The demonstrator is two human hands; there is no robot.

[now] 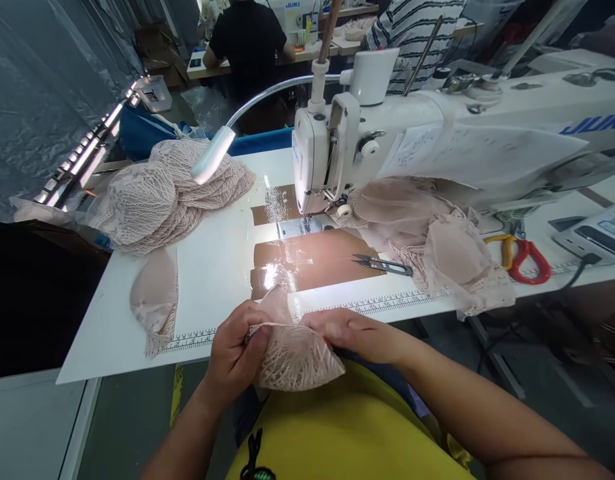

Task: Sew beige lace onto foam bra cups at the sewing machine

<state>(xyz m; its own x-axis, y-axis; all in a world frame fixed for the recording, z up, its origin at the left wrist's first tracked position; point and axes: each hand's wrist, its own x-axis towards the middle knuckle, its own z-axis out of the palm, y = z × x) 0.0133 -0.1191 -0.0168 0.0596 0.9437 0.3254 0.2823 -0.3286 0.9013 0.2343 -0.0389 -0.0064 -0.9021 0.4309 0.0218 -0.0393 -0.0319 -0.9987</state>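
Observation:
Between my two hands, at the table's front edge, is a pale pink lace bra cup (302, 360). My left hand (237, 347) pinches its upper left edge between thumb and fingers. My right hand (340, 330) is closed on the upper right edge, its fingertips partly hidden by the fabric. A flap of sheer fabric stands up above the fold. Beyond my hands is the white sewing machine (317, 160), its needle area over brown tape on the table. Black thread snips (385, 265) lie on the tape, apart from my right hand.
A stack of lace cups (152, 193) sits at the left, with a single cup (156, 293) nearer me. More lace pieces (457, 260) lie right of the needle, hanging over the edge beside red-handled scissors (530, 261). A lamp (213, 155) reaches over the table. Two people sit beyond.

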